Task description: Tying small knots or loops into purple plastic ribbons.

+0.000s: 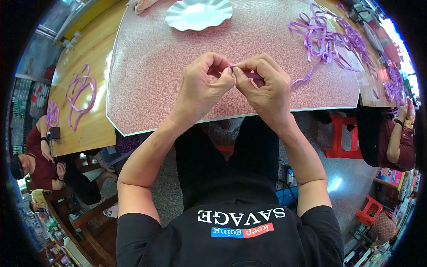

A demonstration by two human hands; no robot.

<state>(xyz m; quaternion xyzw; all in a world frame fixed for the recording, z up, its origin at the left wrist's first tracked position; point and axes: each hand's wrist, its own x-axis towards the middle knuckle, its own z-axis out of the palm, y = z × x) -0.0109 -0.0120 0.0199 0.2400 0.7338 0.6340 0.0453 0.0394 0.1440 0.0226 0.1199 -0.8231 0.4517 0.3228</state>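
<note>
Both hands raised just above the near edge of the pink speckled bench (178, 89), fingertips meeting in the middle. Left hand (205, 84) and right hand (262, 86) each pinch shut on the same short piece of purple ribbon (249, 74); thumbs and forefingers nearly touch, so only a small bit of ribbon shows between them. Grip this tight and this close suggests fine work at one point of the strip, a fold or a knot; which, cannot tell, the fingers cover it.

From under the right hand a loose tail of ribbon runs out over the bench toward the tangled heap of purple ribbon (322, 38) at far right. Likely the supply, kept within reach of the right hand but well apart from the working spot so it does not snag.

White scalloped plate (199, 14) at the far edge of the bench, apart from both hands; nothing visible in it.

Left of the pink surface, a wooden bench (95, 53) carries more loops of purple ribbon (80, 91). Other people sit at both sides: one in a dark red top at left (38, 155), another at right (398, 138). Red stools (340, 135) on the floor at right.
</note>
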